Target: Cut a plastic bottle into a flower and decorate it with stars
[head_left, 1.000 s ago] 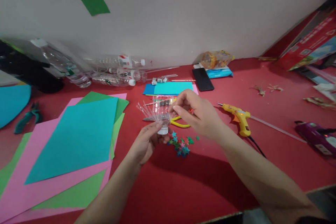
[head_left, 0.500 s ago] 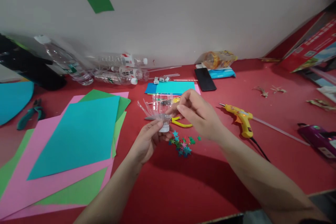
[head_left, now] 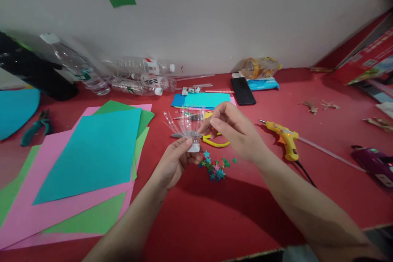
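A clear plastic bottle top (head_left: 192,125), its wall cut into long strips, is held cap down over the table. The fingers and thumb of my left hand (head_left: 175,159) close around its neck by the white cap (head_left: 194,147). Several strips splay out to the left, while others stand upright. At the right side of the cut bottle, my right hand (head_left: 235,129) is closed in a pinch on a strip; the fingertips partly hide it. Behind the hands lie yellow-handled scissors (head_left: 218,143). Small coloured stars (head_left: 216,168) are heaped just below and to the right.
Coloured sheets (head_left: 89,151) and teal pliers (head_left: 37,127) lie left. Plastic bottles (head_left: 135,86) rest along the wall. A black phone (head_left: 243,91) lies behind my right hand. On the right are a yellow glue gun (head_left: 284,139) with cord and a purple device (head_left: 373,166).
The view has shifted a little, so the table's things sit slightly higher and mostly further right. Both hands keep nearly the same hold on the cut bottle.
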The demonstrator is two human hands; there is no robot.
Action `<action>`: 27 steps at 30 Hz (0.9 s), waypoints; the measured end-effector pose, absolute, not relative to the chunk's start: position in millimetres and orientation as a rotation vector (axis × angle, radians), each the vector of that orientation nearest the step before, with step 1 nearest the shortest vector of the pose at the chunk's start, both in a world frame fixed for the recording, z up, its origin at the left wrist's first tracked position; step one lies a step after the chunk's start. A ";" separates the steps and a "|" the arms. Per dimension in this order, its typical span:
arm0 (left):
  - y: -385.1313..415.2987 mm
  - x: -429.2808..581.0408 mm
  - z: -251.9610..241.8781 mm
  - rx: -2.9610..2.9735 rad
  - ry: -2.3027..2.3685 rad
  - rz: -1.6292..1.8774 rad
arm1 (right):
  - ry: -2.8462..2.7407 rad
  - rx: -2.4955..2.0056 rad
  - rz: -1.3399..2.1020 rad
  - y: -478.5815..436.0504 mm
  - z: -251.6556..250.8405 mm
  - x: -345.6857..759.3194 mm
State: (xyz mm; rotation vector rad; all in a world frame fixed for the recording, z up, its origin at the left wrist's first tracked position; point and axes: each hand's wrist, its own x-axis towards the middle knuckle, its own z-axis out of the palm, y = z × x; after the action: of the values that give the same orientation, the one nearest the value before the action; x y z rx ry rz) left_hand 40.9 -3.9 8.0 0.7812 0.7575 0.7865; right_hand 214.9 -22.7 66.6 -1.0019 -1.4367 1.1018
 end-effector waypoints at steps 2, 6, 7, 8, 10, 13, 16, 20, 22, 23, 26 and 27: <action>-4.1 40.9 7.6 0.781 0.758 0.783 | -1.456 -1.023 1.082 -22.7 65.5 214.7; -4.4 40.7 7.1 0.768 0.752 0.778 | -1.452 -1.063 1.034 -21.4 63.4 213.0; -4.5 40.6 7.2 0.768 0.750 0.779 | -1.460 -1.078 1.013 -20.8 62.9 212.1; -4.4 40.6 7.4 0.770 0.748 0.778 | -1.473 -1.095 0.991 -20.3 62.3 211.0; -4.4 40.8 8.0 0.771 0.747 0.781 | -1.503 -1.125 0.963 -19.6 60.5 208.4; -4.3 41.5 8.9 0.769 0.749 0.786 | -1.503 -1.162 0.945 -20.4 57.2 205.0; -4.3 42.0 9.5 0.762 0.758 0.795 | -1.488 -1.177 0.910 -22.4 55.7 203.8; -4.1 42.0 9.4 0.760 0.757 0.802 | -1.447 -1.157 0.974 -23.0 57.4 204.7; -3.9 41.9 9.2 0.761 0.753 0.799 | -1.427 -1.140 1.009 -22.3 58.1 205.3; -3.9 41.9 9.1 0.761 0.751 0.797 | -1.438 -1.139 1.003 -21.9 58.3 205.5; -4.1 42.3 9.7 0.770 0.743 0.787 | -1.578 -1.189 0.873 -21.6 58.2 205.5; -4.3 42.5 10.2 0.773 0.742 0.783 | -1.634 -1.214 0.798 -21.8 57.9 205.4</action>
State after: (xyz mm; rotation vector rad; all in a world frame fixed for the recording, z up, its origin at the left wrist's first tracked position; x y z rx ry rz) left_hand 42.5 -4.3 10.2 0.7727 0.7416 0.7832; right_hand 205.4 -21.8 57.9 -1.2140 -1.6337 0.7979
